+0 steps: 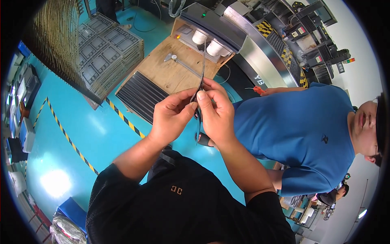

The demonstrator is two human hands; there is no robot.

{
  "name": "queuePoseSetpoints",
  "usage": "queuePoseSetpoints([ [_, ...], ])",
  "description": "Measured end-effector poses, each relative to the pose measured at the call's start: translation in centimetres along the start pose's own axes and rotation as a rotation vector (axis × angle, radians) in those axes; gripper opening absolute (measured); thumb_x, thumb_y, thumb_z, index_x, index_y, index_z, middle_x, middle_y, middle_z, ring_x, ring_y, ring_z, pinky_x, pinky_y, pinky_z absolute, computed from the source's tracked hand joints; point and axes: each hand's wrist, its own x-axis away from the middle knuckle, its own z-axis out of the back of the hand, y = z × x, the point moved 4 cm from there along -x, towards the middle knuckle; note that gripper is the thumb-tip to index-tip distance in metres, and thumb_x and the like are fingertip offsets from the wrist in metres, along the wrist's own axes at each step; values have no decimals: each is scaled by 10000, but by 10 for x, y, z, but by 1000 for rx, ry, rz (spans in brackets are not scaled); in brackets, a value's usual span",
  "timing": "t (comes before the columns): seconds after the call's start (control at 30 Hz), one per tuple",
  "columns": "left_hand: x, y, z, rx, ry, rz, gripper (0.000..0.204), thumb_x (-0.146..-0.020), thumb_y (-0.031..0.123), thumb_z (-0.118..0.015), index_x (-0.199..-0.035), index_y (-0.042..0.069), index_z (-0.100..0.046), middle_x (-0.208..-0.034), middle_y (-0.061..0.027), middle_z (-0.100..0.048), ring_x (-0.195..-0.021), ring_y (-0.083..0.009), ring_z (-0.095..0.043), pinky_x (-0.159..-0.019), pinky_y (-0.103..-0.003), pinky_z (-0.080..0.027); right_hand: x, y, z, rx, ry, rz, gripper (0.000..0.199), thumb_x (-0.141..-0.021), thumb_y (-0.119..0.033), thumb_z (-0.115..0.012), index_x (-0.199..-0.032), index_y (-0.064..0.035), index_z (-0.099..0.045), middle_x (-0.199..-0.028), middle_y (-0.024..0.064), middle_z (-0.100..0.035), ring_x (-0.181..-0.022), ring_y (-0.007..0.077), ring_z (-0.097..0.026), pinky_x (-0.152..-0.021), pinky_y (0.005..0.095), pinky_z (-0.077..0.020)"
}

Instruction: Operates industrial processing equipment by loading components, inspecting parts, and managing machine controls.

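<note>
Close together in front of my chest, my left hand (172,116) and my right hand (216,114) both pinch a thin, dark, flexible strip (203,64). One end of the strip sticks up beyond my fingers toward the table; the other hangs below them beside my right hand. My fingertips hide its middle part. Past my hands is a wooden tabletop (158,59), where a caliper (183,64) lies at a slant. A ribbed black panel (142,95) rests on the table's near left part.
White spools (200,36) stand under a dark machine housing (211,24). At right a person in a blue shirt (284,122) holds a red-handled tool (258,90). Stacked metal racks (109,49) stand at left. Yellow-black tape (67,136) marks the blue floor.
</note>
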Motion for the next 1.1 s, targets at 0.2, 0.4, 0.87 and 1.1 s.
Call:
queuePoseSetpoints([
  [0.2,2,-6,6,-29,35,-10,339,-873,-51,-586,-1210,-56,-548,-1064,-105,-641,-938,-144,-622,-841,-272,-520,3,-4,2,65,-81,-9,137,-895,-112,-615,-895,24,-601,-1252,232,-527,-1145,278,-537,-907,331,-433],
  [0.4,4,1,7,-2,34,-16,343,-869,-44,-593,-1210,-51,-550,-1051,-98,-645,-918,-133,-622,-821,-263,-526,8,-3,5,-4,-159,57,123,-874,-36,-616,-988,8,-599,-1324,233,-483,-1189,290,-516,-966,346,-411],
  [0.87,0,-2,2,19,26,-29,357,-863,-48,-596,-1216,-48,-547,-1036,-97,-644,-905,-132,-624,-820,-262,-523,6,-1,8,-76,-125,9,128,-856,-16,-618,-977,24,-611,-1313,264,-486,-1190,275,-525,-955,341,-418],
  [1.1,0,-8,4,42,30,-18,350,-867,-49,-586,-1214,-53,-543,-1031,-106,-642,-921,-151,-628,-819,-288,-544,7,3,10,-159,-130,-90,135,-851,-17,-625,-979,25,-623,-1327,264,-479,-1192,266,-526,-959,332,-416],
])
